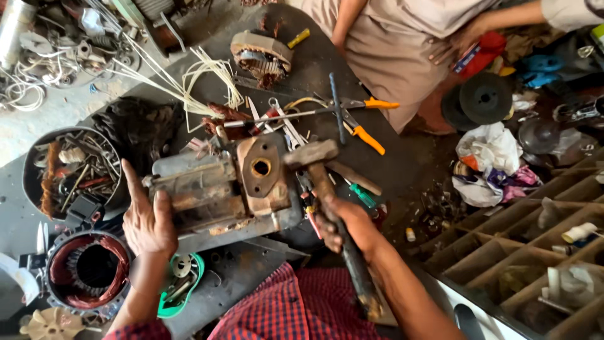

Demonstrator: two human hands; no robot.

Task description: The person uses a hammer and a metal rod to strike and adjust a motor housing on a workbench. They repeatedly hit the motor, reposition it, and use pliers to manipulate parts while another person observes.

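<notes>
Right grip (345,228) wraps a hammer (327,189); left grip (148,217) spread flat steadies the rusty motor (220,189) on a cluttered dark workbench (402,164).

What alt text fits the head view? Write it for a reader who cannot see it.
A right hand grips a hammer, its head beside the rusty end plate of a motor housing that the left hand steadies on a dark, cluttered workbench. Orange-handled pliers, a copper-wound stator and another seated person surround it.

floor: grey concrete (56,119) | bench: dark worktop (314,56) | right: wooden compartment rack (503,245) | light: daylight
</notes>
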